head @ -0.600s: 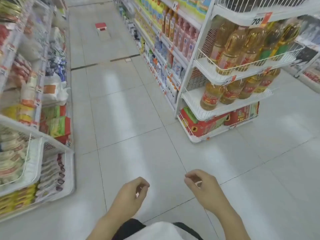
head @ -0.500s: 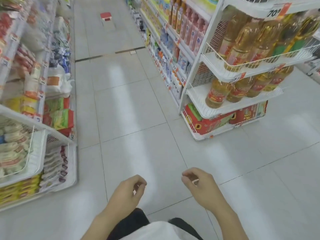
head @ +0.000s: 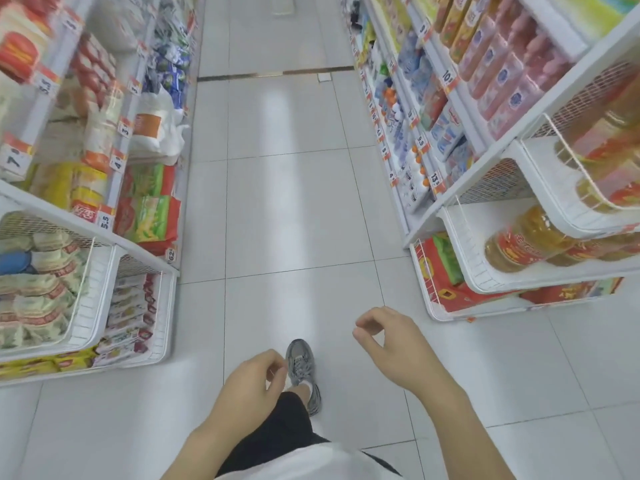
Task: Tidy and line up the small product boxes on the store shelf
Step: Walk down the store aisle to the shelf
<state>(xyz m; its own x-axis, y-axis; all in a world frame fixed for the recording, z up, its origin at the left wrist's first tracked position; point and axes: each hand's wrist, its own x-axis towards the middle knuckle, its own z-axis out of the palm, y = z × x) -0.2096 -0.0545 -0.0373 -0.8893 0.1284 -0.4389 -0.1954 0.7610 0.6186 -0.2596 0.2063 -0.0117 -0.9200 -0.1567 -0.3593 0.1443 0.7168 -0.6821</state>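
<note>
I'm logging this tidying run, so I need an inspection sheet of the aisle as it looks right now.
Surface: pale tiled floor, bare down the aisle.
Job's things: small boxes cannot be told apart; shelves blurred.
Clutter: nothing seen on the floor.
Hands: left hand and right hand loosely curled, holding nothing.
Cables: nothing seen.
Surroundings: packet shelves left; oil bottles in white racks right; grey shoe stepping forward.

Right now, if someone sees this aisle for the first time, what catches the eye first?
Probably the oil bottles, amber with red labels, lying in the white end baskets on the right. Then the two hands low in the middle, left hand and right hand, loosely curled and holding nothing, above a grey shoe on the white floor.
</note>
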